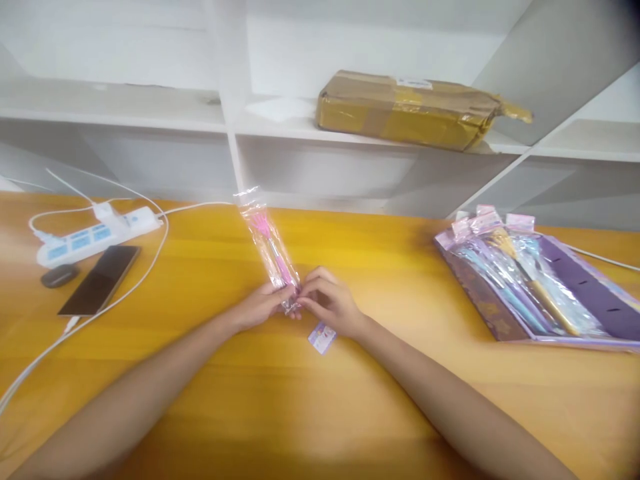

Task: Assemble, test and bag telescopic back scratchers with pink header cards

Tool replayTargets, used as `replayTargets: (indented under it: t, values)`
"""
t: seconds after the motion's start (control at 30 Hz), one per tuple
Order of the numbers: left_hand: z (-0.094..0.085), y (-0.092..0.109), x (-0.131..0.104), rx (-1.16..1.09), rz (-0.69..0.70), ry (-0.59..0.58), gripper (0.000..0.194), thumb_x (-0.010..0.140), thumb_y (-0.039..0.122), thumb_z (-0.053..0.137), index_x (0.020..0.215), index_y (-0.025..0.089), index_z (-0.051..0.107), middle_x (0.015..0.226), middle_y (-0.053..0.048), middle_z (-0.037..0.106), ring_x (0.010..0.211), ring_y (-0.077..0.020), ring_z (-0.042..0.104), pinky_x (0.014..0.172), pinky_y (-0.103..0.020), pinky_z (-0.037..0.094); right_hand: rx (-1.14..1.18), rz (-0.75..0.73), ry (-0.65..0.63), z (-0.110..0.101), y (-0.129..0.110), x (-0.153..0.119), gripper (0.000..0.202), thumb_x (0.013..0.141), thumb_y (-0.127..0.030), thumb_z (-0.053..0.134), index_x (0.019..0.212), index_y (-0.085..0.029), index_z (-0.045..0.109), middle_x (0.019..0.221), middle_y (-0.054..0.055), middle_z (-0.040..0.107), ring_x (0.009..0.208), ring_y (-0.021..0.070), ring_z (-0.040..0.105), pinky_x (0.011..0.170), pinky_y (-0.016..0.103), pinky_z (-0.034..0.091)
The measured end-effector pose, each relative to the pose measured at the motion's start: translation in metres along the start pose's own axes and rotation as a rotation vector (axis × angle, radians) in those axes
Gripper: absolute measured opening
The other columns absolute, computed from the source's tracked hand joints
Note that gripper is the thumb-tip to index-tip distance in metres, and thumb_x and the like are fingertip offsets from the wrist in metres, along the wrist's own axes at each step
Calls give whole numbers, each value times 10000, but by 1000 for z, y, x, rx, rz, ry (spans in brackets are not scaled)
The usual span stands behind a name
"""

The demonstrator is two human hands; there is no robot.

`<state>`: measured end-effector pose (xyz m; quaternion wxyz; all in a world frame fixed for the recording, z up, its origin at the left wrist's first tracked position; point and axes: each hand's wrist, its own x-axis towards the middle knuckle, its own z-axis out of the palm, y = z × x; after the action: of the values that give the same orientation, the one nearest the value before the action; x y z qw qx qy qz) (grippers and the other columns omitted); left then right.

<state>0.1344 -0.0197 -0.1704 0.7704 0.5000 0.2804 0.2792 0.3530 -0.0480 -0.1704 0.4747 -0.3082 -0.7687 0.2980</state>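
A pink back scratcher point(277, 257) with a claw-shaped head and a metal stem lies inside a clear plastic bag point(250, 199). My left hand point(265, 305) is closed around the bag's near end, at the handle. From the other side, my right hand point(330, 303) pinches that same end of the bag between thumb and fingers. The far end of the bag points up and to the left, away from me. Just under my right hand is a small purple-and-white card point(321, 339). Blur hides exactly what the fingertips grip.
On the right, an open purple display box point(595, 280) holds several bagged scratchers point(520, 280). A power strip point(100, 235), a phone point(100, 280), a small black case point(59, 275) and white cables are at left. A taped carton point(407, 110) sits on the shelf point(165, 107) behind.
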Motion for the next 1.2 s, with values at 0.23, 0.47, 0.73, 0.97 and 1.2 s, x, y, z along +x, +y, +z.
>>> replayTargets:
  t: [0.23,0.47,0.73,0.97,1.2]
  values:
    - [1,1,-2,299,32,-34,399,870,512,815,1004,172,655,875,-25,694,834,-186,648,801,-322,500,12,106,-9,-1,4,2,168,970,-368,753,915,-220,696,954,35,569,772,141,571,632,280,492]
    - [3,2,-4,445,2,-6,373,957,545,685,1004,176,654,878,-35,693,844,-197,655,807,-320,496,45,176,-34,-2,3,4,248,1014,-420,683,895,-208,636,870,19,594,742,141,550,681,288,474]
    - [5,2,-4,491,38,32,458,1004,616,573,981,177,700,843,-42,740,804,-207,698,805,-310,526,182,376,-86,-1,6,1,405,1006,-599,622,886,-216,563,752,-15,596,649,127,520,640,268,461]
    - [7,4,-7,608,40,36,454,1003,597,586,873,183,718,815,-47,752,803,-215,709,786,-298,522,218,387,-94,-1,7,0,391,993,-580,651,895,-210,574,745,-17,614,636,119,522,618,256,443]
    - [5,-1,-4,530,59,58,409,995,534,627,836,176,744,775,-45,757,786,-211,714,813,-313,536,331,399,-118,1,9,-2,351,999,-541,667,1005,-235,495,818,-20,636,688,129,591,645,263,487]
